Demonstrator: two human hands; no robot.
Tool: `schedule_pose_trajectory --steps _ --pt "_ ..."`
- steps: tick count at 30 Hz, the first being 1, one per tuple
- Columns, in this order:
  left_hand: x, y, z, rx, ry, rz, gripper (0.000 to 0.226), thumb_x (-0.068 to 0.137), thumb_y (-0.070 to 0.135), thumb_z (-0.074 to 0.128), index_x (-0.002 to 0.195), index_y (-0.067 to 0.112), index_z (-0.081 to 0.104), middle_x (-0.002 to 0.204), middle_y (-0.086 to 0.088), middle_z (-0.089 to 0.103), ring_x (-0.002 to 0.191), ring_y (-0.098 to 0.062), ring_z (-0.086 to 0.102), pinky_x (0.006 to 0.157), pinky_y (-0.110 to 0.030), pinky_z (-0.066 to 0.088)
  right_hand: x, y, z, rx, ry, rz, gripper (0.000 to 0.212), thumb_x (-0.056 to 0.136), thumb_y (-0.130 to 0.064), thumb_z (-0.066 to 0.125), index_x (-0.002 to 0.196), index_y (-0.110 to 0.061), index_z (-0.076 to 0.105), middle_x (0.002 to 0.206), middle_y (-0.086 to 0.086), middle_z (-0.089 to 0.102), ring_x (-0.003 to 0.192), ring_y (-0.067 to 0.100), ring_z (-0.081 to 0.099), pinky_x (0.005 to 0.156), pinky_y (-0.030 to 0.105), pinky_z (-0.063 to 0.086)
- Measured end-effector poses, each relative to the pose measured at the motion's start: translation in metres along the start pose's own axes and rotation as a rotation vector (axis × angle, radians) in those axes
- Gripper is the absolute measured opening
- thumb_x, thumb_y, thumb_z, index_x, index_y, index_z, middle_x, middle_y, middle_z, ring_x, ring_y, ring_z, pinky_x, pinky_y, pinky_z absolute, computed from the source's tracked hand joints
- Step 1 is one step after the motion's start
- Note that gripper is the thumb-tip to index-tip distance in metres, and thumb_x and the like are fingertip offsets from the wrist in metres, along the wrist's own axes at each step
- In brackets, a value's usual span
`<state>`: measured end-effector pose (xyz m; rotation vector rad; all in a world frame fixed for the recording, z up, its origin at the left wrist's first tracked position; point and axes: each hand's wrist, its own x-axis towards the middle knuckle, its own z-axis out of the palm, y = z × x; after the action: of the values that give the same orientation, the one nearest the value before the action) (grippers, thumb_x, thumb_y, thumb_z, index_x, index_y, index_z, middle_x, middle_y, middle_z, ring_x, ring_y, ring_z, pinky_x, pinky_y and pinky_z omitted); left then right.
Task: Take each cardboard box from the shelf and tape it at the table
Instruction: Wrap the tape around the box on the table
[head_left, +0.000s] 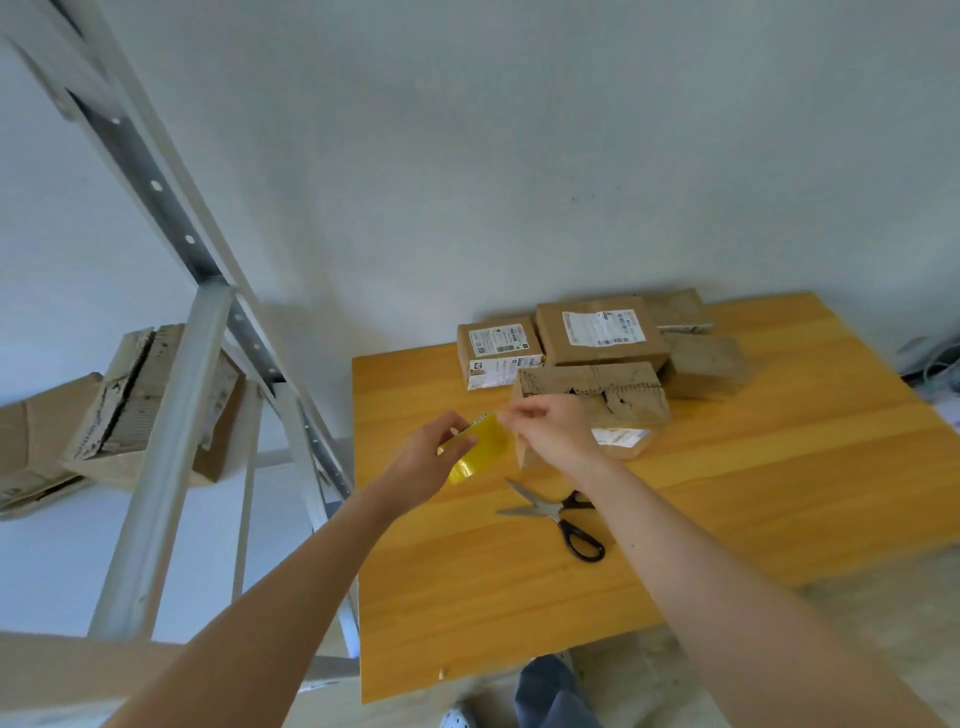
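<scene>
Holding the yellow roll of packing tape (480, 449) in a closed grip, the left hand (421, 457) is raised above the left part of the light wooden tabletop (779, 493). The right hand (550, 428) pinches at the top edge of the roll, probably the loose end of the tape; the blur hides the end itself.

Just behind the hands lies a brown cardboard box with a torn top (613, 395), and I see no fresh tape on it. I judge this is the box in work, with the strip not yet pulled out. Near the person, black-handled scissors (558, 512) lie open on the wood, untouched.

At the far side stand a small labelled cardboard box (498, 353), a larger flat cardboard box (602, 332) and more plain cardboard boxes (706, 364) to the right. They are already off the shelf, but whether they are taped I cannot tell.

To the left, the grey metal shelf (171, 415) carries at least two worn cardboard boxes (150, 405), so several rounds of the task are left.
</scene>
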<state>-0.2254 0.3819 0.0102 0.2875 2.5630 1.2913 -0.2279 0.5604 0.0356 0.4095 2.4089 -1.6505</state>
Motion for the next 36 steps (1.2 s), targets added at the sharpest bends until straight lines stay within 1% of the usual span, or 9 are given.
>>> schedule_pose_trajectory --steps 4,7,9,12,17,21,28,32,36 --pt "0.001 0.015 0.005 0.056 0.040 0.027 0.036 0.087 0.050 0.062 0.099 0.018 0.049 0.080 0.002 0.055 0.069 -0.016 0.051 0.058 -0.030 0.040 0.000 -0.007 -0.006 0.191 0.082 0.112 0.009 0.091 -0.011 0.067 0.083 -0.011 0.069 0.074 0.002 0.062 0.068 0.014 0.060 0.070 0.026 0.054" --pt "0.004 0.015 0.009 0.345 0.102 0.171 0.066 0.061 0.067 0.072 0.099 0.022 0.043 0.089 0.010 0.044 0.083 -0.013 0.040 0.067 -0.026 0.034 -0.001 -0.010 -0.013 0.527 0.068 0.267 0.008 0.091 -0.001 0.064 0.085 -0.005 0.067 0.069 0.004 0.054 0.062 0.013 0.052 0.070 0.027 0.053" --pt "0.006 0.015 0.013 0.401 0.209 0.263 0.053 0.066 0.037 0.079 0.102 0.015 0.047 0.099 0.004 0.043 0.091 -0.014 0.034 0.076 -0.031 0.039 -0.003 -0.011 -0.020 0.740 0.018 0.334 0.004 0.091 0.001 0.063 0.088 0.001 0.067 0.069 0.007 0.055 0.064 0.014 0.051 0.071 0.028 0.051" --pt "0.008 0.028 0.019 0.177 0.404 0.259 0.053 0.065 -0.017 0.055 0.112 0.007 0.050 0.117 -0.009 0.042 0.097 -0.016 0.038 0.077 -0.037 0.050 -0.008 -0.012 -0.029 0.980 -0.094 0.381 0.012 0.087 0.000 0.065 0.098 0.005 0.064 0.076 0.010 0.059 0.068 0.016 0.054 0.066 0.026 0.052" --pt "0.020 0.049 0.021 -0.235 0.502 0.075 0.063 0.079 -0.013 0.057 0.134 0.017 0.046 0.112 0.007 0.055 0.097 -0.011 0.054 0.065 -0.007 0.043 -0.008 -0.010 -0.040 1.147 -0.135 0.417 0.011 0.087 -0.001 0.064 0.097 0.004 0.063 0.082 0.013 0.062 0.069 0.016 0.054 0.063 0.025 0.050" --pt "0.027 0.046 0.032 -0.223 0.487 0.063 0.063 0.080 -0.019 0.046 0.130 0.018 0.050 0.093 0.005 0.060 0.085 -0.019 0.057 0.055 -0.007 0.040 -0.008 -0.011 -0.048 1.142 -0.104 0.401 0.006 0.090 -0.003 0.063 0.094 0.001 0.065 0.077 0.009 0.063 0.066 0.013 0.054 0.059 0.021 0.049" --pt "0.039 0.041 0.024 0.092 0.380 0.025 0.077 0.084 -0.016 0.039 0.145 0.031 0.034 0.120 0.000 0.045 0.082 -0.013 0.048 0.052 -0.015 0.038 0.011 -0.002 -0.058 0.743 0.183 0.357 0.015 0.087 -0.010 0.071 0.100 -0.003 0.068 0.074 0.003 0.063 0.057 0.007 0.049 0.051 0.018 0.037" --pt "0.043 0.029 0.016 0.239 0.414 -0.010 0.075 0.081 -0.011 0.047 0.144 0.028 0.037 0.123 -0.004 0.052 0.078 -0.021 0.053 0.048 -0.025 0.038 0.021 0.000 -0.071 0.689 0.263 0.310 0.014 0.084 -0.012 0.075 0.097 -0.009 0.071 0.098 0.008 0.071 0.075 0.010 0.059 0.058 0.020 0.043" --pt "0.051 0.036 0.016 0.131 0.515 -0.047 0.066 0.076 -0.016 0.049 0.134 0.016 0.048 0.122 -0.008 0.055 0.092 -0.025 0.055 0.062 -0.032 0.044 0.027 0.003 -0.071 0.620 0.300 0.273 0.006 0.082 -0.015 0.077 0.085 -0.015 0.073 0.089 0.004 0.072 0.083 0.013 0.064 0.083 0.028 0.050"
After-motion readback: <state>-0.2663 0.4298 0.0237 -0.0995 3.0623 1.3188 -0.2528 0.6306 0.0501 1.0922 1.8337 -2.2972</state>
